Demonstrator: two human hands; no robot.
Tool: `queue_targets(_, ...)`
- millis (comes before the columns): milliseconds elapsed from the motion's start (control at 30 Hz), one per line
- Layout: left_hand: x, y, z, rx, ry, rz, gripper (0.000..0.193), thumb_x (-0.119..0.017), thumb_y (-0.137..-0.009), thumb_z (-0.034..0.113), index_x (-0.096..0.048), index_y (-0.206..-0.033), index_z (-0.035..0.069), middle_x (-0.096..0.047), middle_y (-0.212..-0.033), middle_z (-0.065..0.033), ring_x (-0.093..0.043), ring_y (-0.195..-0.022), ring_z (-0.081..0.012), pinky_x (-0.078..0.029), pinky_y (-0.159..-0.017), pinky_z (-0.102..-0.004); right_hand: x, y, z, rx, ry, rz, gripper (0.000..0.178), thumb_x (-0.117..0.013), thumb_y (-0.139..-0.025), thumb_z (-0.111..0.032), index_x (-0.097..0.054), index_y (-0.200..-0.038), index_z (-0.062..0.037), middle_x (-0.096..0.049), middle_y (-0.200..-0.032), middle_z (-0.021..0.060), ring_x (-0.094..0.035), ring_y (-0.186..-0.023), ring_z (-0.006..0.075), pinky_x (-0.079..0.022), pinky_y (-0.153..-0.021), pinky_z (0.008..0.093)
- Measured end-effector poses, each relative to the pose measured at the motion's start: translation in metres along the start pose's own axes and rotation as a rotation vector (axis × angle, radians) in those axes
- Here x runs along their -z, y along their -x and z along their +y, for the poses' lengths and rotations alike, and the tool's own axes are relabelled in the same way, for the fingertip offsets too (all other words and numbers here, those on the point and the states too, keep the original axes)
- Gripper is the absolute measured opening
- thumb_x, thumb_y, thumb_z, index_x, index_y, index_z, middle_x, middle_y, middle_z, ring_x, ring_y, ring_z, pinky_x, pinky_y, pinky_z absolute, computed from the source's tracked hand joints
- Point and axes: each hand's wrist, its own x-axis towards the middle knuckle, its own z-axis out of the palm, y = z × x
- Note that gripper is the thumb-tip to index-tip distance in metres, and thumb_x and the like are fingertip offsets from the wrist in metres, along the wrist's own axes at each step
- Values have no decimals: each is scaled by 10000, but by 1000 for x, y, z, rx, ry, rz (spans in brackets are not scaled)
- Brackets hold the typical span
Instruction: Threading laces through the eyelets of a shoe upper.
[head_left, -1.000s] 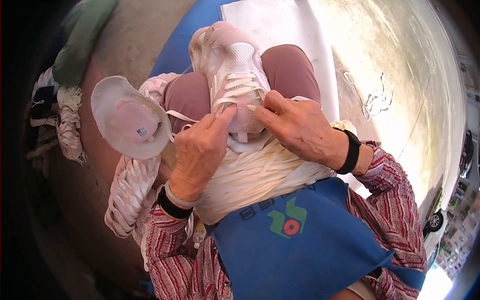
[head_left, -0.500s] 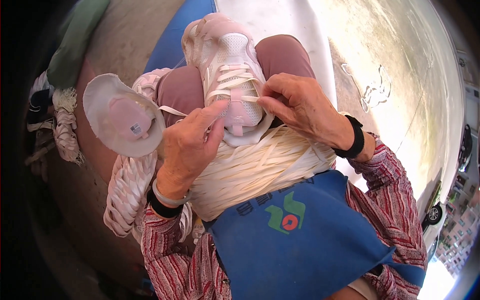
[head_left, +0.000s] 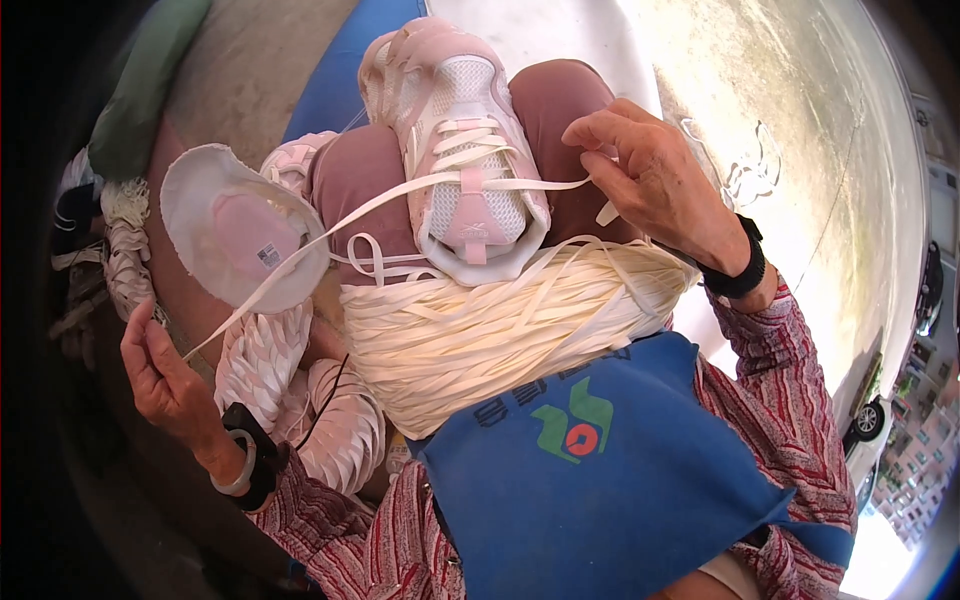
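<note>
A pink and white sneaker (head_left: 465, 150) rests between my knees, its tongue and pull loop toward me. A flat cream shoelace (head_left: 385, 203) crosses under the pink strap on the tongue and stretches out to both sides. Far out to the left, my left hand (head_left: 170, 380) pinches one length of it, drawn taut over the shoe upper's pale edge. Right of the sneaker, my right hand (head_left: 650, 170) is closed on the other length, and a short lace tip hangs below its fingers. A thick bundle of cream laces (head_left: 510, 335) lies across my lap.
Left of my knee sits a loose white piece with a pink insole-shaped centre (head_left: 245, 235). Below it are stacked pink-white shoe parts (head_left: 265, 365). A blue apron (head_left: 600, 470) covers my lap. More bundled laces (head_left: 125, 240) hang at the far left; a white strap-like loop (head_left: 755, 170) lies on the floor at right.
My left hand has swung out down and left, pulling the lace long and straight. My right hand has drawn away from the sneaker to the upper right.
</note>
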Motion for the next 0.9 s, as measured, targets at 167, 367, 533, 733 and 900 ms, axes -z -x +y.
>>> queue_targets(167, 15, 3, -38, 149, -67, 285, 240, -525, -1022, 101, -655, -1196, -1, -669, -1078, -21, -580, -896, -70, -465, -794, -198, -11, -11, -15, 97, -11, 31, 133, -679, -904, -105, -662, -988, -3, -593, -833, 90, -608, -685, 205, -490, -607, 319)
queue_targets(367, 8, -5, -4, 133, 88, 301, 258, -544, -1015, 115, -635, -1219, -14, -663, -1054, -21, -578, -883, -65, -472, -786, -199, -30, -21, -17, 100, 43, 7, 170, -691, -893, -135, -650, -1004, -13, -594, -853, 106, -622, -705, 249, -501, -627, 354)
queue_targets(533, -44, -5, 77, 183, 548, -126, 173, -573, -995, 90, -666, -1100, -12, -599, -845, 61, -435, -659, 2, -342, -562, -171, -35, -20, -19, 178, 134, 38, 151, -686, -876, -105, -639, -985, -11, -584, -864, 121, -610, -703, 261, -499, -627, 356)
queue_targets(733, -120, 0, 123, -44, 473, -426, 138, -625, -941, 82, -661, -1040, -8, -644, -849, -67, -615, -744, -184, -485, -658, -311, -28, -30, -8, -225, -504, -278, 215, -576, -911, -172, -611, -818, 18, -535, -647, 69, -530, -557, 151, -425, -510, 326)
queue_targets(900, -141, 3, 131, -104, 360, -506, 111, -635, -909, 76, -643, -997, 9, -643, -844, -138, -636, -743, -288, -493, -652, -333, -19, -35, -9, -372, -582, -358, 292, -555, -929, -215, -624, -845, 55, -533, -622, 25, -477, -574, 102, -403, -520, 308)
